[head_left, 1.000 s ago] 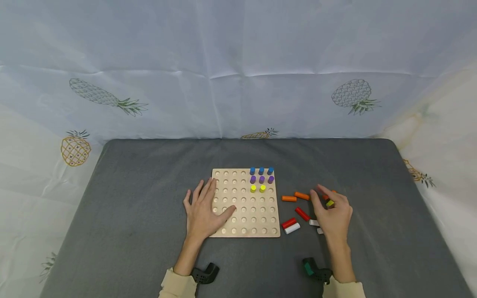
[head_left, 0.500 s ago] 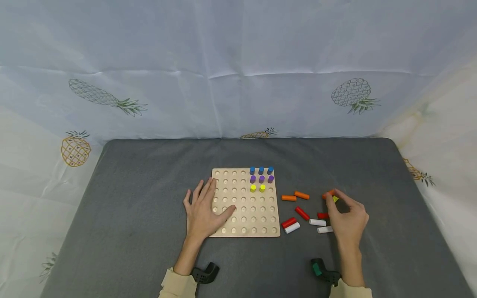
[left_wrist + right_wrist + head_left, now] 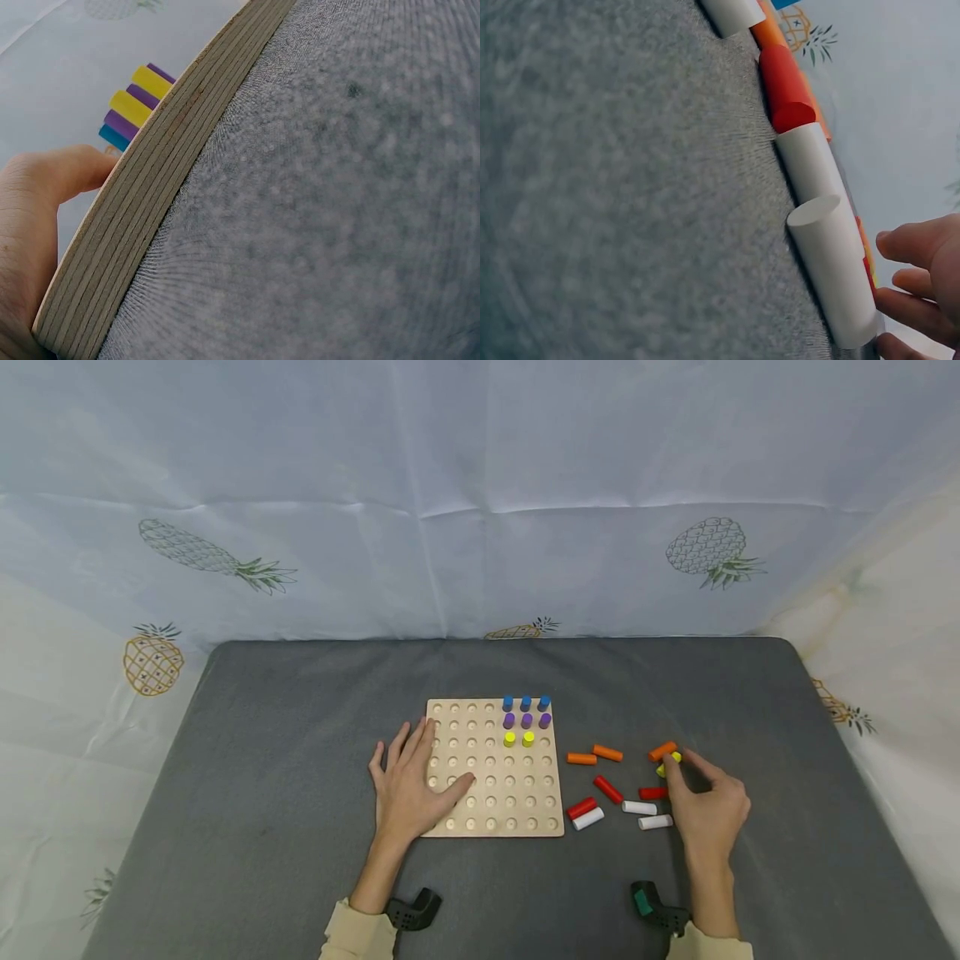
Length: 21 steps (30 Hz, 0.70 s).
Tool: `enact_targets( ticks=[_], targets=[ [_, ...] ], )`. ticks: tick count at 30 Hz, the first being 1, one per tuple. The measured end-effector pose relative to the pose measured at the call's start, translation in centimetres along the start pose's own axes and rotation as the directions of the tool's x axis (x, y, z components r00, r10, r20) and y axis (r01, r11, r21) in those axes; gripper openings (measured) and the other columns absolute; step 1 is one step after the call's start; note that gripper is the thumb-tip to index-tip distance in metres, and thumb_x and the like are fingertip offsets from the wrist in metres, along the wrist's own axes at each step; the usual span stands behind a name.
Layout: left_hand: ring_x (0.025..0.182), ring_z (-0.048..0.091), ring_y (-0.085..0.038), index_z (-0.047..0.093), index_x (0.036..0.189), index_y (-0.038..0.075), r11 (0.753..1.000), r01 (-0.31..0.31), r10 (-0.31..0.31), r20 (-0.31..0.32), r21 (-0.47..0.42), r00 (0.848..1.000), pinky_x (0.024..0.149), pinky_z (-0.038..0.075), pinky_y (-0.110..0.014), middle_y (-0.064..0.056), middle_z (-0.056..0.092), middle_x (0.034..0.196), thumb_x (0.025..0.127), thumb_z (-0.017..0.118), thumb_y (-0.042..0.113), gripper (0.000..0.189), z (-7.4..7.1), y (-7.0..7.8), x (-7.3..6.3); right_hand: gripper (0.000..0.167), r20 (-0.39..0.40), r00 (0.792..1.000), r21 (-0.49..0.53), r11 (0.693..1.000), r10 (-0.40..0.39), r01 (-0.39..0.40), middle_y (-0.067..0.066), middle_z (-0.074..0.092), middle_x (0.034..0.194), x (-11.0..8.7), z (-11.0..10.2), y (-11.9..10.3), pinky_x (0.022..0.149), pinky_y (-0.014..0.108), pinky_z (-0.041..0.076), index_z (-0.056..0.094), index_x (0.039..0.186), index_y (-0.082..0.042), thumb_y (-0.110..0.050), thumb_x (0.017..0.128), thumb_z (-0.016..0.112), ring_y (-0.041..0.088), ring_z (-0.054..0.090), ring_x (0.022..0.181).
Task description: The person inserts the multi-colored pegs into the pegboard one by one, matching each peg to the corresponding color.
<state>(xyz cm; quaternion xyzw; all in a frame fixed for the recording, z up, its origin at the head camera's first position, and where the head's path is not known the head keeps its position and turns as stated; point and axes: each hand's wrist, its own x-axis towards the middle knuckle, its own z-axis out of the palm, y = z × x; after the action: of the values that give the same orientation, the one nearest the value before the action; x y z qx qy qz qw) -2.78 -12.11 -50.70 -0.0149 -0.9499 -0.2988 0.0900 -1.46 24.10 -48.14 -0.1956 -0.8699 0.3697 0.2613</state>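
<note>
My left hand (image 3: 408,789) lies spread over the left side of a pale wooden pegboard (image 3: 480,793), its thumb reaching onto the board's face. Toward the board's top right corner stand upright pegs: a row of blue pegs (image 3: 526,703), a row of purple pegs (image 3: 527,721) and two yellow pegs (image 3: 519,739). To the right of the board, my right hand (image 3: 708,810) pinches a loose yellow peg (image 3: 663,771) between thumb and index finger, low over the table; the thumb hides part of it. In the left wrist view the board's layered edge (image 3: 165,180) shows beside my thumb.
Between the board and my right hand lie loose orange pegs (image 3: 607,752), red pegs (image 3: 608,789) and white pegs (image 3: 639,807). One orange peg (image 3: 662,751) is right beside the yellow one. A grey cloth (image 3: 300,718) covers the table, with a patterned curtain (image 3: 450,568) behind.
My right hand has moved right and slightly down to the loose yellow peg, uncovering red, white and orange pegs. The left hand and the board have stayed put.
</note>
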Motion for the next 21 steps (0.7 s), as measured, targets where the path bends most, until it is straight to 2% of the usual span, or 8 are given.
enact_targets(
  ticks=[5, 15, 18, 21],
  targets=[
    [0.153, 0.034, -0.035, 0.043, 0.157, 0.014, 1.0, 0.002, -0.002, 0.005, -0.003, 1.0, 0.121, 0.009, -0.068, -0.009, 0.046, 0.161, 0.075, 0.073, 0.063, 0.1, 0.04, -0.02, -0.03, 0.032, 0.043, 0.999, -0.048, 0.999, 0.017, -0.015, 0.033, 0.072, 0.111, 0.01, 0.0, 0.12, 0.103, 0.065, 0.043, 0.077, 0.11, 0.007, -0.01, 0.084, 0.082, 0.051, 0.065, 0.112],
    [0.152, 0.034, -0.035, 0.044, 0.156, 0.013, 1.0, 0.005, -0.005, 0.004, 0.001, 1.0, 0.121, 0.01, -0.067, -0.009, 0.047, 0.16, 0.075, 0.073, 0.063, 0.1, 0.01, 0.03, -0.01, 0.032, 0.134, 0.991, -0.085, 0.996, 0.003, 0.009, 0.033, 0.071, 0.114, 0.13, -0.33, 0.06, 0.105, 0.066, 0.04, 0.075, 0.114, 0.006, -0.005, 0.084, 0.077, 0.051, 0.059, 0.116],
    [0.152, 0.035, -0.035, 0.044, 0.156, 0.013, 1.0, 0.006, -0.006, 0.004, 0.003, 1.0, 0.121, 0.01, -0.067, -0.009, 0.047, 0.16, 0.075, 0.073, 0.063, 0.1, 0.02, 0.02, 0.01, 0.034, 0.16, 0.987, -0.118, 0.993, 0.016, 0.004, 0.033, 0.07, 0.117, 0.11, -0.33, 0.04, 0.103, 0.065, 0.038, 0.074, 0.117, 0.007, -0.007, 0.086, 0.077, 0.05, 0.055, 0.115],
    [0.153, 0.034, -0.035, 0.043, 0.157, 0.014, 1.0, 0.008, -0.008, 0.004, 0.007, 1.0, 0.121, 0.01, -0.067, -0.009, 0.047, 0.16, 0.075, 0.073, 0.063, 0.1, 0.03, 0.0, 0.01, 0.036, 0.181, 0.983, -0.167, 0.986, 0.038, -0.007, 0.033, 0.068, 0.117, 0.12, -0.25, -0.02, 0.095, 0.061, 0.038, 0.073, 0.118, 0.008, -0.011, 0.088, 0.076, 0.047, 0.052, 0.108]
  ],
)
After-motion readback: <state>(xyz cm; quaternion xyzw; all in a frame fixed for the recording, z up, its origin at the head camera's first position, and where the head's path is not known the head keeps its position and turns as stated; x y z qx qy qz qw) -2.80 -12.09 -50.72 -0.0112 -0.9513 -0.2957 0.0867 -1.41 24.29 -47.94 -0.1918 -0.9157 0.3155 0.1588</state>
